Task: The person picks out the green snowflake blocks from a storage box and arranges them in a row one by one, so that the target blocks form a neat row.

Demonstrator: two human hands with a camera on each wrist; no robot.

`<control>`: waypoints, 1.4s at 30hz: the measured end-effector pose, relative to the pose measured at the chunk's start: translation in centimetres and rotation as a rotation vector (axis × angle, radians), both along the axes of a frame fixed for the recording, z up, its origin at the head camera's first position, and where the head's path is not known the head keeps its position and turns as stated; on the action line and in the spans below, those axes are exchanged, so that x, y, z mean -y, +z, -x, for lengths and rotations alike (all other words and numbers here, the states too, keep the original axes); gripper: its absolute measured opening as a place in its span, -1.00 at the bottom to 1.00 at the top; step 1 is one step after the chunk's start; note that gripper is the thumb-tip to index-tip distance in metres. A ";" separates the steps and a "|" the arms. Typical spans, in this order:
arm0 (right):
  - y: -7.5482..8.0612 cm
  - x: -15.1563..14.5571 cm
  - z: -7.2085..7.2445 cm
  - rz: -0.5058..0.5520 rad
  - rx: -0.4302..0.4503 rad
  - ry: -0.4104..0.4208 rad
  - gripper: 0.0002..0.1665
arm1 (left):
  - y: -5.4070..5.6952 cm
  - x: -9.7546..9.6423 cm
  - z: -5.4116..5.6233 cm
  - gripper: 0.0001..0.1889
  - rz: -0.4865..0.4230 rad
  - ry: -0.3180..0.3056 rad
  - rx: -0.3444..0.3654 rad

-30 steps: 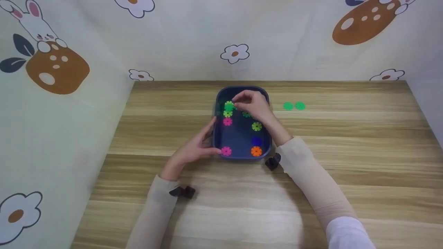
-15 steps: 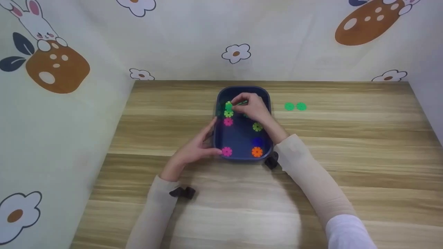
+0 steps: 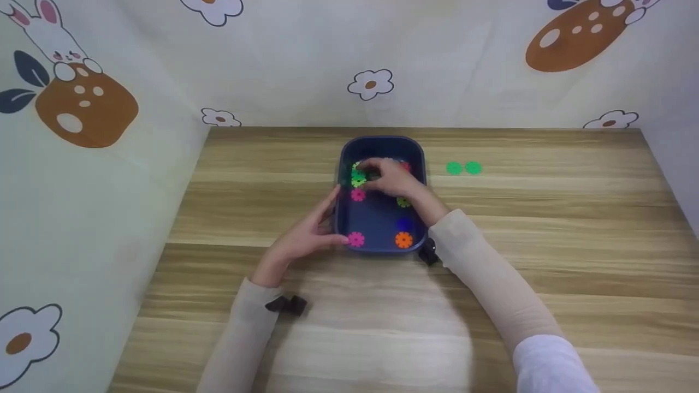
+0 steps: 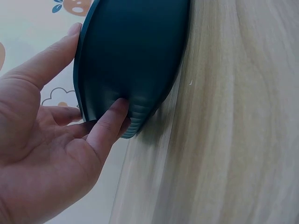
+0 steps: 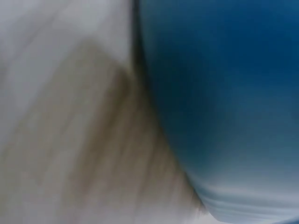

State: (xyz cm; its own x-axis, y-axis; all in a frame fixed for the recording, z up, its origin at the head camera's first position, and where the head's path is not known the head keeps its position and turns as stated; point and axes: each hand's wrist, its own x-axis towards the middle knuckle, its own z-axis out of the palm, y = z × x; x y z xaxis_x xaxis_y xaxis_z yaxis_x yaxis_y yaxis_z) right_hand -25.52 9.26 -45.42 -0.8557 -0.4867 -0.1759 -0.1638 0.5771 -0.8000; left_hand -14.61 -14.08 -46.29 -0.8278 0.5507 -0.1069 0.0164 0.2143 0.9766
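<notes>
In the head view a dark blue tray [image 3: 382, 248] lies on the table. My left hand [image 3: 306, 234] steadies its left side, thumb at the near-left rim and fingers spread along the wall. The left wrist view has those fingers [image 4: 110, 121] resting against the tray's outer wall [image 4: 135, 51]. Inside the tray, my right hand [image 3: 392, 179] has index finger and thumb apart around a green notched disc [image 3: 358, 176]. Whether they grip it is hidden. Yellow-green discs [image 3: 357, 183] lie against it. The right wrist view is blurred and shows only tray wall [image 5: 224, 116] and table.
Also in the tray are pink discs [image 3: 357, 195], an orange disc [image 3: 403, 239], a blue disc [image 3: 404, 224], a yellow-green disc [image 3: 403, 202] and a partly hidden red disc [image 3: 406, 166]. Two green discs [image 3: 463, 168] lie on the table to the right. A patterned cloth wall [image 3: 306, 82] stands behind.
My right hand has moved slightly nearer and lower in the tray, its index finger and thumb now farther apart. The red disc has come into view. My left hand stays at the rim.
</notes>
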 end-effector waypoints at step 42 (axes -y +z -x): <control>-0.5 0.7 -1.0 -0.144 -0.112 0.275 -0.60 | 0.1 0.1 -0.1 0.09 0.008 0.006 -0.008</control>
